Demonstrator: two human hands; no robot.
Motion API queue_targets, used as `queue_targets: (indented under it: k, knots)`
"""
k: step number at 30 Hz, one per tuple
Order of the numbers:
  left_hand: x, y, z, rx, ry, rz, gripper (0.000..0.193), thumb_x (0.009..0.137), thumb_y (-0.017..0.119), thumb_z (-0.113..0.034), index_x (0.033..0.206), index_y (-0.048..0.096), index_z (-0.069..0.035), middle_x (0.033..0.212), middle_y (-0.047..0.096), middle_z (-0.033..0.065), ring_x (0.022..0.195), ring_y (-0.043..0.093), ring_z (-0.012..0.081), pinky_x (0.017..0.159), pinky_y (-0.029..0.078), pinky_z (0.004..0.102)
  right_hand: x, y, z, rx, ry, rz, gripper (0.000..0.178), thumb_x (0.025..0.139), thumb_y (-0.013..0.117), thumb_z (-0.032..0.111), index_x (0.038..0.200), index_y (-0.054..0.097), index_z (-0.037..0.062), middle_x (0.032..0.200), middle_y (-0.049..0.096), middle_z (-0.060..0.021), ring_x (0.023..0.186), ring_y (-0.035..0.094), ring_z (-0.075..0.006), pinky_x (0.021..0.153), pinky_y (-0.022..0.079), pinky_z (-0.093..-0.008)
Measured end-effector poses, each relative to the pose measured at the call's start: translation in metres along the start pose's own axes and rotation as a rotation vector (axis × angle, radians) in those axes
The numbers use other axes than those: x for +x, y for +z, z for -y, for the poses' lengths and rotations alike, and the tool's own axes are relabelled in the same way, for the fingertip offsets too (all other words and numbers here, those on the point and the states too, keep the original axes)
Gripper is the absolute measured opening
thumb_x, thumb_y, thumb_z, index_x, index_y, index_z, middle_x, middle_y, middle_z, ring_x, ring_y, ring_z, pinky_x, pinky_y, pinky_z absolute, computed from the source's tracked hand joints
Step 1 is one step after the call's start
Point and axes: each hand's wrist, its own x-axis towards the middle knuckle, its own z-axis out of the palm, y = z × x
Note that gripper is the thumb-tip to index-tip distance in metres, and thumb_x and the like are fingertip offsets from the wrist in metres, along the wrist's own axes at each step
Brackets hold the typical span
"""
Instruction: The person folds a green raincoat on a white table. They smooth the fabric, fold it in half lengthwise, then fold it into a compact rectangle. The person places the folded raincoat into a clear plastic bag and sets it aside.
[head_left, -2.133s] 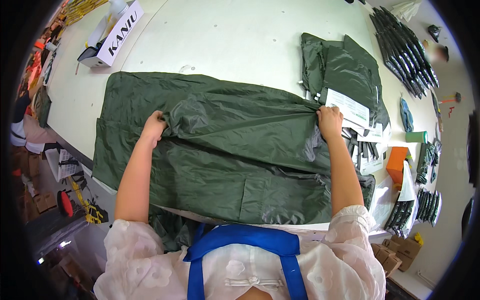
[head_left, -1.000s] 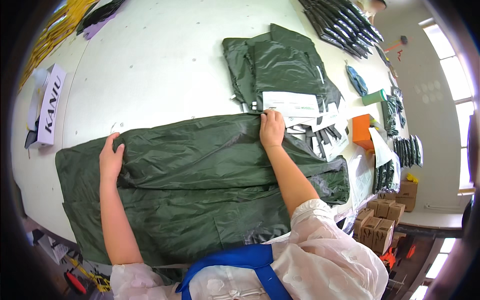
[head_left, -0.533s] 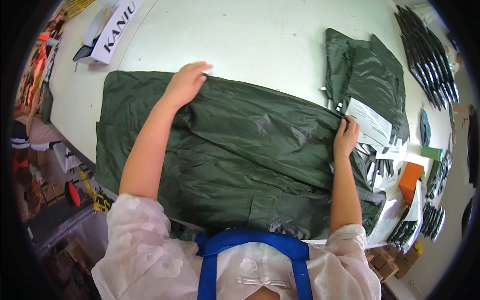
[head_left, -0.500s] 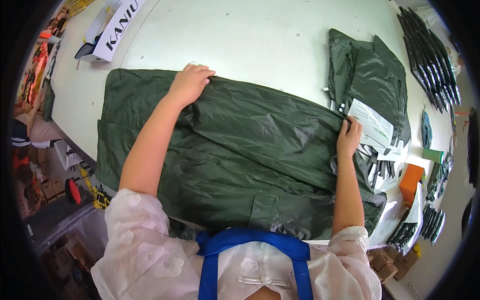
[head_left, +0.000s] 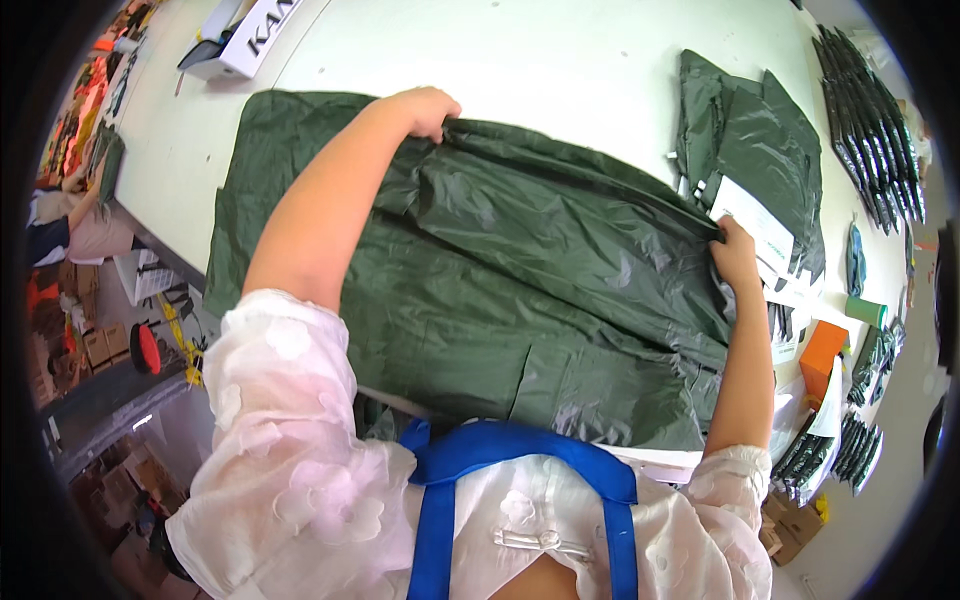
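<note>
A large dark green rain garment (head_left: 520, 270), thin and shiny with creases, lies spread over the pale table in front of me. A patch pocket shows on its near part. At its far edge, left of the middle, my left hand (head_left: 430, 112) is closed on the fabric. My right hand (head_left: 736, 252) pinches the same edge at the right end. Between the two hands the edge is drawn fairly straight and slightly raised, with folds running lengthwise below it.
Folded dark green garments (head_left: 770, 140) lie at the far right, with a white printed sheet (head_left: 745, 212) by my right hand. Beyond are black wrapped packets (head_left: 870, 130), a green roll (head_left: 866, 312) and an orange box (head_left: 821, 355). A white box (head_left: 245, 50) stands far left; a co-worker's arm (head_left: 85, 205) shows beyond.
Both hands have shifted outward to the far side and a little right, drawing the garment's far edge with them. Its near edge has slid away from me, and the edge between the hands is raised.
</note>
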Motion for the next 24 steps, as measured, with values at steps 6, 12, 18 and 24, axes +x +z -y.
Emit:
queue_targets:
  k: [6,12,18,24]
  knots:
    - [-0.190,0.020,-0.051,0.153,0.215,-0.742,0.007,0.076,0.057,-0.008,0.082,0.053,-0.009,0.074,0.053,0.0102,0.071,0.056,0.0316,0.059,0.044,0.0411,-0.165,-0.045,0.050,-0.024,-0.232,-0.397,0.020,0.064,0.050,-0.006,0.083,0.049,0.0014,0.076,0.050,-0.0154,0.072,0.050,-0.0347,0.066,0.043,-0.0387]
    - [-0.316,0.156,-0.100,0.122,0.260,-0.656,0.011,0.068,0.059,-0.008,0.072,0.048,-0.010,0.064,0.038,0.0060,0.061,0.048,0.0249,0.052,0.040,0.0355,-0.317,0.008,0.040,-0.093,-0.505,-0.107,0.027,0.053,0.059,0.003,0.080,0.056,0.0085,0.087,0.052,-0.0102,0.086,0.053,-0.0316,0.077,0.041,-0.0430]
    - [-0.319,0.190,-0.137,-0.185,0.129,-0.555,0.020,0.072,0.063,-0.018,0.090,0.057,-0.011,0.089,0.056,0.0089,0.082,0.056,0.0301,0.074,0.043,0.0412,-0.334,0.062,0.023,-0.126,-0.456,-0.012,0.028,0.053,0.063,0.006,0.079,0.055,0.0098,0.087,0.053,-0.0076,0.087,0.052,-0.0301,0.079,0.040,-0.0421]
    - [-0.280,0.245,-0.170,0.115,-0.041,-0.534,0.070,0.082,0.061,-0.047,0.142,0.038,-0.020,0.154,0.014,0.0189,0.139,0.009,0.0466,0.107,0.007,0.0653,-0.294,0.022,0.005,0.208,-0.344,0.162,0.034,0.068,0.067,0.004,0.100,0.060,0.0102,0.107,0.058,-0.0099,0.104,0.053,-0.0321,0.091,0.042,-0.0410]
